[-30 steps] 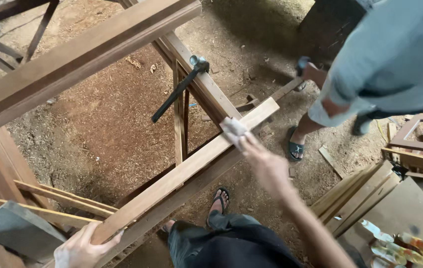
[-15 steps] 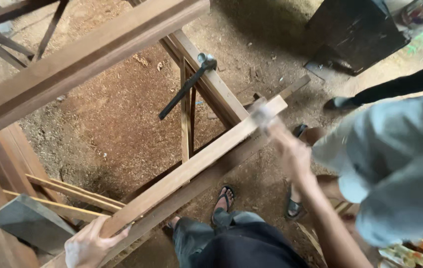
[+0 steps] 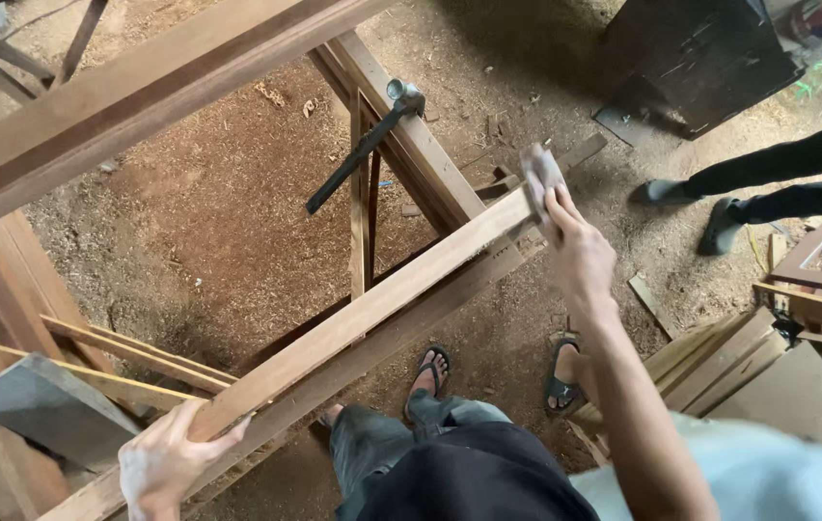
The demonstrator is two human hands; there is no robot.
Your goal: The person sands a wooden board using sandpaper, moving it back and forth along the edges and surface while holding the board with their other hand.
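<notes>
1. The dirt floor (image 3: pixel 218 232) is covered in sawdust and wood chips, reddish-brown all over.
2. A heavy beam (image 3: pixel 141 92) crosses the upper left, running up toward the right.
3. A second beam (image 3: pixel 411 135) slopes down from the top middle, and a hammer (image 3: pixel 363 150) leans on it, metal head up and dark handle pointing down-left.
4. The plank (image 3: pixel 363 314) is long and pale, lying diagonally from the lower left up to the right, on top of a darker rail just beneath it.
5. A dark cabinet (image 3: pixel 700 58) stands at the upper right, well apart from the plank.
6. A stack of boards (image 3: pixel 720 362) lies at the right, near the wearer's foot, with a wooden frame just past it.
7. Another person's legs (image 3: pixel 787 183) in dark trousers stand at the right edge, shoes on the sawdust.
8. A grey block (image 3: pixel 44 410) sits at the lower left, beside thin slats.
9. The wearer's feet in sandals (image 3: pixel 561 381) rest on the floor below the plank.
10. The left hand (image 3: pixel 165 463) grips the plank's near end, fingers curled over the edge and thumb up along the side.
11. The right hand (image 3: pixel 575 246) is at the plank's far end, fingers pressed together on a sanding pad (image 3: pixel 538 178).
12. The pad is small, grey and blurred, touching the top of the plank's far end.
</notes>
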